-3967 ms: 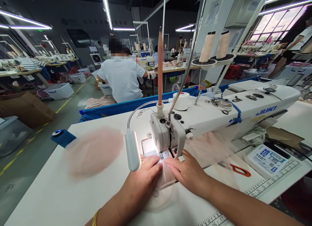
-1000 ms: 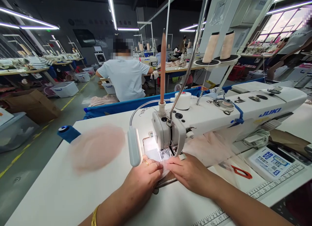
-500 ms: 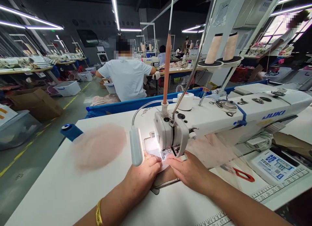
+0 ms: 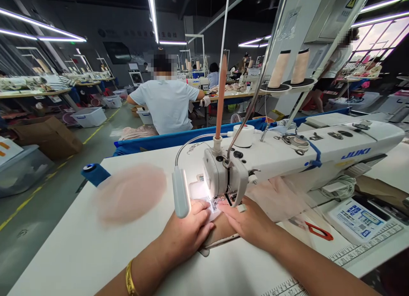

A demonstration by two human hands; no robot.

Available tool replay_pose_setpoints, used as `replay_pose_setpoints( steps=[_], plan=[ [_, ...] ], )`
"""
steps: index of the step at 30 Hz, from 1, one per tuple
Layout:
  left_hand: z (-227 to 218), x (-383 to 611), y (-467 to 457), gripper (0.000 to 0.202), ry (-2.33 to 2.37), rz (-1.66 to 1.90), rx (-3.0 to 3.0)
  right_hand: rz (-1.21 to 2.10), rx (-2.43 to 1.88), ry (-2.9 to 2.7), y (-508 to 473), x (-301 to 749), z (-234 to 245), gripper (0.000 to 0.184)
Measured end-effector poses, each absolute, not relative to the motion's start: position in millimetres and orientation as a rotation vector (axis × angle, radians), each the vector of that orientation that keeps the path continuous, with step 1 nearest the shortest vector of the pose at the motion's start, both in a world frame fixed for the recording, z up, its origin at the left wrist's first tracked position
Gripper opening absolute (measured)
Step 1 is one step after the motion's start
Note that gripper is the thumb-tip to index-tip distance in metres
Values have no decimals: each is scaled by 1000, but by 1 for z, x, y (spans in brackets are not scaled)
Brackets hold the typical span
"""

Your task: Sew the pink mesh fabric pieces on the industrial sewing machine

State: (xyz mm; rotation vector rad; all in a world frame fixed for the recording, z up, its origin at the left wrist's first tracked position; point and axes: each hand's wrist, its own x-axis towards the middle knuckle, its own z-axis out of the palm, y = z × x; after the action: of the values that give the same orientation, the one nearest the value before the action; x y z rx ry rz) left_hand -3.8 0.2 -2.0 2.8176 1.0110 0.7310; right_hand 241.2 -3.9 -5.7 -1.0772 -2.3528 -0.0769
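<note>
Under the sewing machine's head (image 4: 217, 172), a small piece of thin pale fabric (image 4: 214, 216) lies at the presser foot (image 4: 214, 202). My left hand (image 4: 188, 225) rests flat left of the foot, fingers stretched over the fabric and thumb apart below. From the right, my right hand (image 4: 249, 221) reaches in with its fingers together, the tips closed on the fabric's edge beside the foot. The machine head partly hides those fingers. A clip-on lamp (image 4: 181, 193) lights the spot. Sheer pinkish fabric (image 4: 275, 198) is bunched behind my right hand.
A round sheer pink piece (image 4: 132, 193) and a blue thread cone (image 4: 95, 173) lie on the left of the table. Orange-handled snips (image 4: 318, 231), a white box (image 4: 356, 219) and a printed ruler (image 4: 367, 247) are at right. A co-worker (image 4: 164, 100) sits ahead, back turned.
My left thumb has moved down, away from the fabric at the foot, and its fingers have shifted slightly. My right hand stays almost in place. A person at far right has moved left.
</note>
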Motion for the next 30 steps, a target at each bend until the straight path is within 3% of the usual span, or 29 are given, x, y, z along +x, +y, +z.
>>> replay_pose_setpoints(
  steps=[7, 12, 17, 20, 23, 26, 30],
  plan=[
    [8, -15, 2, 32, 1246, 646, 2653, -181, -1041, -2314, -5, 245, 5, 34],
    [13, -15, 10, 32, 1247, 736, 2729, 69, -730, -2566, -16, 241, 5, 36],
    [21, -10, 1, 29, 1254, 655, 2763, -198, -1270, -2471, 4, 261, 4, 20],
    [26, -6, -10, 28, 1117, 593, 2705, -296, -1286, -2298, 7, 275, 10, 22],
    [29, -3, -16, 23, 1050, 476, 2606, -16, -933, -2325, -7, 267, 16, 19],
    [29, -3, -19, 15, 1030, 402, 2513, 280, -753, -2571, -16, 254, 15, 34],
    [28, -1, -25, 24, 953, 440, 2453, 36, -1068, -2560, -3, 263, 11, 23]
  ],
)
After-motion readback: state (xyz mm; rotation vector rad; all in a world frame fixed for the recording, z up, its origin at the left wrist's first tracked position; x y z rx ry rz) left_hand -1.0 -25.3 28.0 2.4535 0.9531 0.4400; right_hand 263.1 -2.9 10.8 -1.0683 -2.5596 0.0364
